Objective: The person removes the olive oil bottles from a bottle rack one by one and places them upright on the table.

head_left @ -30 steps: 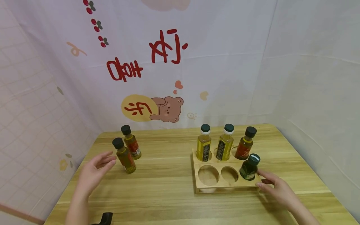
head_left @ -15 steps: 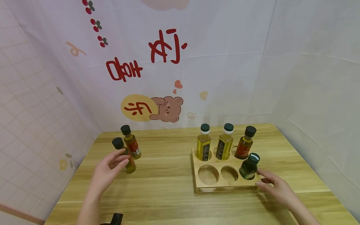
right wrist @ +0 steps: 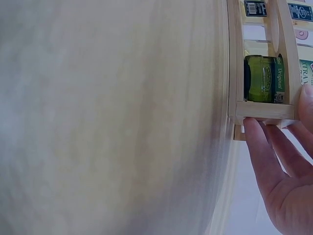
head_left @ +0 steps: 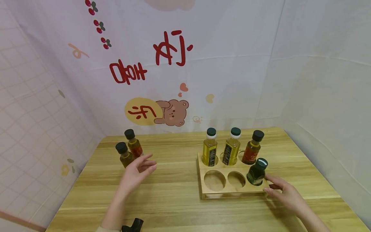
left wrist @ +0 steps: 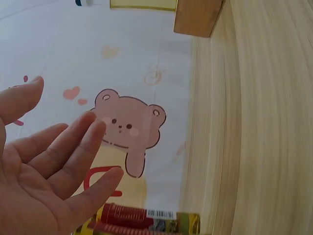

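Observation:
My left hand [head_left: 136,174] is in front of two upright oil bottles with black caps, its fingers loosely spread and holding nothing. It overlaps the nearer bottle [head_left: 126,159] and the lower part of the farther bottle [head_left: 135,147] in the head view. At the right, my right hand [head_left: 287,195] holds the end of a wooden bottle rack [head_left: 226,193], thumb at one edge and fingers against the end piece [right wrist: 266,110]. A squat dark green bottle [head_left: 256,175] sits in the front right hole, beside that hand.
In the rack's back row stand two yellow oil bottles [head_left: 210,153] with green caps and a red-labelled bottle [head_left: 251,154]. Two front holes [head_left: 214,180] hold no bottle. A printed cloth [head_left: 232,80] hangs behind the wooden table [head_left: 171,209].
My left hand has moved right across the front of the nearer left bottle, fingers still spread. The right hand, rack and bottles stay where they were.

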Demonstrator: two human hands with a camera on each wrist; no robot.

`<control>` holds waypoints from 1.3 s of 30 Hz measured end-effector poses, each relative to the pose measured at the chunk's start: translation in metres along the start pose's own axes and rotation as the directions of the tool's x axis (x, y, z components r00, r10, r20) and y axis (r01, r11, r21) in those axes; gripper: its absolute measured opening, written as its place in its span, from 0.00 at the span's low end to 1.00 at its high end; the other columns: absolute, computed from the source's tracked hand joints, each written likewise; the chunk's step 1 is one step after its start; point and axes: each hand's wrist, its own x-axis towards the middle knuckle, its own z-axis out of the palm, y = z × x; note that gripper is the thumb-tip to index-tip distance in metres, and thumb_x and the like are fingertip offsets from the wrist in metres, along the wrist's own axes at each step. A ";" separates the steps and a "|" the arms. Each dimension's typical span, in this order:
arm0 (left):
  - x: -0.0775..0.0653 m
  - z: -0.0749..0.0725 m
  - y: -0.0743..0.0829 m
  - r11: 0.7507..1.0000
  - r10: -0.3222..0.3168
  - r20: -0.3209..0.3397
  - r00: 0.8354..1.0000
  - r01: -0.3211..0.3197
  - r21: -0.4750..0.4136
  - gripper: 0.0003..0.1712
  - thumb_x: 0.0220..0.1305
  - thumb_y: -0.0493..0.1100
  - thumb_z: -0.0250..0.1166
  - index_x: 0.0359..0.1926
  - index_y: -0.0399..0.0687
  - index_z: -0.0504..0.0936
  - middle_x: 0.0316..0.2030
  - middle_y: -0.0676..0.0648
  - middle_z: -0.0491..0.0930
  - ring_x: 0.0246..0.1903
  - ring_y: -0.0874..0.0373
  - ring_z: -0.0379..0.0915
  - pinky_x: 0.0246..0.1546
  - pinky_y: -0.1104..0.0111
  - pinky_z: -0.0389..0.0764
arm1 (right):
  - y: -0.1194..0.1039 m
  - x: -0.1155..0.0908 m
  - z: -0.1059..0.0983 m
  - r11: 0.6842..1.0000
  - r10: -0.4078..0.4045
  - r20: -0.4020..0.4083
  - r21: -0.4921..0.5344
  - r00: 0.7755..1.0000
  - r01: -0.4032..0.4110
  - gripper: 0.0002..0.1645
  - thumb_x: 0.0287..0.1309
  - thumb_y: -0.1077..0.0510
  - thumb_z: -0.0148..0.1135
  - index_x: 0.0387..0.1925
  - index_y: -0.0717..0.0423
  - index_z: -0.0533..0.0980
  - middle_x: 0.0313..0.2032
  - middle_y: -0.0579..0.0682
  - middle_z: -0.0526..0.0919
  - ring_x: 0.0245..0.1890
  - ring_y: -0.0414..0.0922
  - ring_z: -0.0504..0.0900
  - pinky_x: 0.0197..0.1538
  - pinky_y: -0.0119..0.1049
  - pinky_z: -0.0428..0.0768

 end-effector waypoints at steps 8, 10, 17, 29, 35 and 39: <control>0.017 0.026 0.008 0.999 0.044 0.065 0.997 -0.042 -0.032 0.32 0.63 0.46 0.70 0.67 0.45 0.73 0.49 0.42 0.84 0.47 0.52 0.81 0.45 0.67 0.81 | 0.000 -0.001 0.001 0.999 -0.018 -0.011 0.031 1.000 0.018 0.33 0.58 0.64 0.69 0.61 0.78 0.70 0.54 0.74 0.75 0.38 0.27 0.78 0.34 0.33 0.83; 0.021 0.032 0.010 0.997 0.057 0.072 0.996 -0.054 -0.047 0.32 0.63 0.45 0.70 0.67 0.45 0.73 0.49 0.43 0.84 0.48 0.52 0.81 0.45 0.67 0.81 | 0.000 -0.001 0.002 0.999 -0.020 -0.012 0.039 1.000 0.020 0.33 0.58 0.65 0.69 0.61 0.78 0.69 0.54 0.74 0.75 0.38 0.27 0.78 0.34 0.33 0.83; 0.034 0.056 0.017 0.990 0.094 0.093 0.991 -0.083 -0.117 0.32 0.62 0.44 0.71 0.66 0.44 0.74 0.50 0.41 0.83 0.49 0.51 0.81 0.46 0.63 0.82 | -0.001 -0.002 0.001 1.000 0.004 -0.010 0.011 1.000 -0.003 0.33 0.58 0.64 0.70 0.61 0.76 0.70 0.55 0.73 0.76 0.38 0.27 0.78 0.35 0.32 0.82; 0.052 0.094 0.041 0.986 0.159 0.135 0.978 -0.149 -0.081 0.32 0.62 0.46 0.72 0.65 0.45 0.75 0.50 0.43 0.83 0.52 0.49 0.79 0.59 0.51 0.73 | -0.002 0.000 0.001 0.999 0.003 -0.001 0.037 1.000 -0.003 0.34 0.58 0.64 0.69 0.62 0.77 0.69 0.55 0.74 0.75 0.38 0.28 0.78 0.34 0.33 0.83; 0.062 0.106 0.053 0.983 0.184 0.131 0.974 -0.181 -0.033 0.32 0.61 0.48 0.71 0.65 0.46 0.75 0.51 0.45 0.83 0.52 0.51 0.79 0.58 0.51 0.74 | -0.002 0.000 0.001 1.000 0.017 0.004 0.026 1.000 -0.017 0.34 0.58 0.63 0.69 0.62 0.76 0.69 0.56 0.74 0.75 0.38 0.27 0.78 0.35 0.32 0.82; 0.064 0.116 0.060 0.981 0.191 0.139 0.972 -0.187 -0.045 0.33 0.61 0.49 0.72 0.65 0.46 0.75 0.52 0.45 0.83 0.52 0.51 0.79 0.56 0.50 0.75 | -0.003 0.000 0.000 1.000 0.018 0.004 0.022 1.000 -0.018 0.34 0.58 0.63 0.69 0.62 0.76 0.69 0.56 0.74 0.75 0.38 0.28 0.78 0.35 0.32 0.82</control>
